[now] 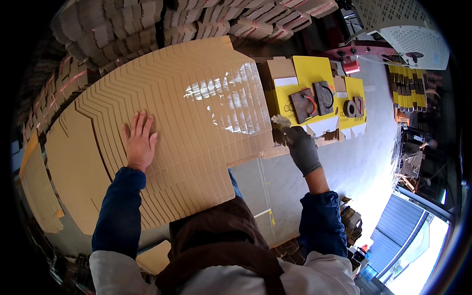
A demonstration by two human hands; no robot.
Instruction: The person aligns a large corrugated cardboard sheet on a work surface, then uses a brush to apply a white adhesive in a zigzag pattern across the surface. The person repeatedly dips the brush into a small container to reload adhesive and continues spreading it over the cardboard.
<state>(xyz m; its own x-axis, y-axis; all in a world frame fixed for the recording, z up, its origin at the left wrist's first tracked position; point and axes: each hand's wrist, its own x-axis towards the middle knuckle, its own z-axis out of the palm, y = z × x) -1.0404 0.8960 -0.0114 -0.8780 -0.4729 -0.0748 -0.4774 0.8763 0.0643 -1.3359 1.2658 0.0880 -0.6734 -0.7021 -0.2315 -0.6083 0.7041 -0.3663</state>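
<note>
Two hands reach into the middle of the frame. The right hand [301, 146], in a dark grey glove right of centre, has its grip closed around a brush-like tool [281, 121] with a pale end; its exact shape is partly hidden. The bare left hand [140, 148], left of centre, has its grip spread, palm down with fingers slightly apart on the cardboard sheets [162, 103]. These brown sheets fan in overlapping rows across the left and centre of the frame, with shiny patches [235, 105] toward their right end. Just beyond the tool, right of upper centre, two dark plates [298, 109] with handles lie on yellow printed cardboard [310, 69]; near them sits a dark tape roll [350, 108]. Tied cardboard bundles [130, 24] fill the upper left, and a bright doorway [420, 250] stands at lower right.
</note>
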